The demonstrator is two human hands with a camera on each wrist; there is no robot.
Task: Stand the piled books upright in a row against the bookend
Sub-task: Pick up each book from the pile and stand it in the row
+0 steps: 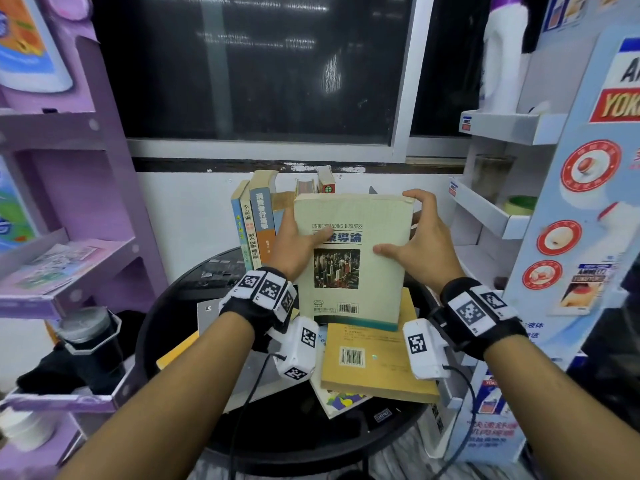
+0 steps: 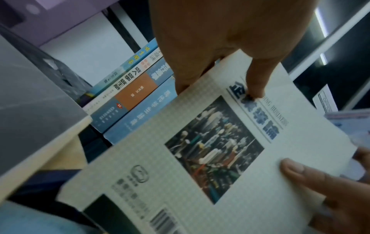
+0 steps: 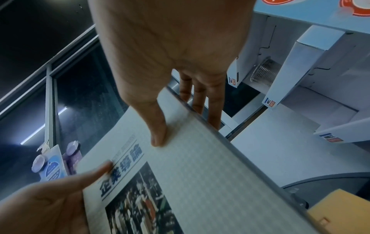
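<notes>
At twelve o'clock on the round bench [image 1: 173, 306], I hold the pale business book [image 1: 349, 258] nearly upright, my left hand [image 1: 294, 240] and right hand [image 1: 419, 244] pinching its side edges, thumbs on the cover, so it can slide in beside the standing row [image 1: 254, 223]. The remaining pile [image 1: 374, 362] lies at six o'clock.

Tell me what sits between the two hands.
The pale book with the city photo: left hand grips its left edge, right hand its right edge. Head view shows it best.
</notes>
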